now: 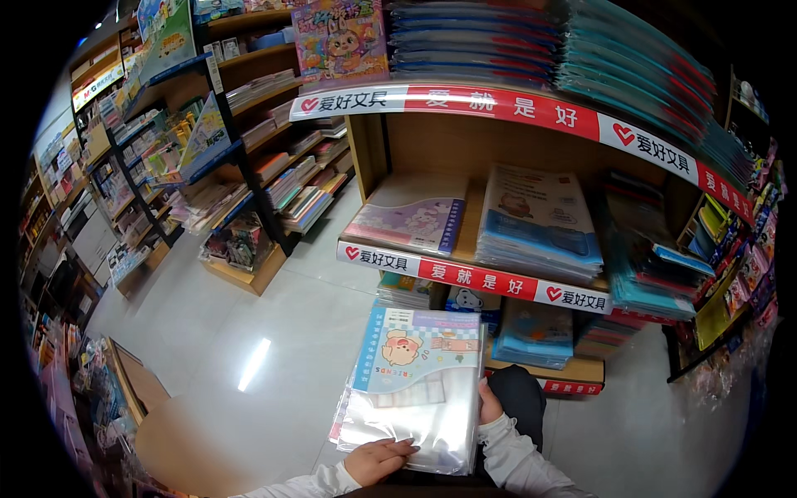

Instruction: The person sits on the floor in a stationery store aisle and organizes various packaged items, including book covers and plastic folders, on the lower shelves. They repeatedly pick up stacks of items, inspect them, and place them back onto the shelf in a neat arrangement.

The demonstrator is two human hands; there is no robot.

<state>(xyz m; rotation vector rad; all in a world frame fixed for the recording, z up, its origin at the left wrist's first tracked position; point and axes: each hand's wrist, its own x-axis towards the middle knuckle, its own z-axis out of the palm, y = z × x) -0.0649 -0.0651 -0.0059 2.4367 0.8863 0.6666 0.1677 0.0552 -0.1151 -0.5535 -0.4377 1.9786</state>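
A stack of clear plastic packets with printed cartoon covers (423, 367) lies before me at the bottom middle, over my lap. My right hand (490, 403) grips the stack at its right edge, thumb on the side and the other fingers hidden beneath. Flat on the lower edge of the top packet rests my left hand (381, 459), its fingers slightly spread. The top packet has a blue band, a cartoon animal and a see-through lower part. Just beyond, a pile of purple and pink packets (405, 215) and a taller pile of blue and white ones (538, 224) lie on the middle shelf.
Teal plastic folders (635, 68) are piled on the top shelf. More packets (535, 333) fill the bottom shelf. Hanging goods (741, 274) line the right side. Across the tiled floor (274, 348) stand racks of books (305, 187). A wooden-edged stand (134, 383) is at lower left.
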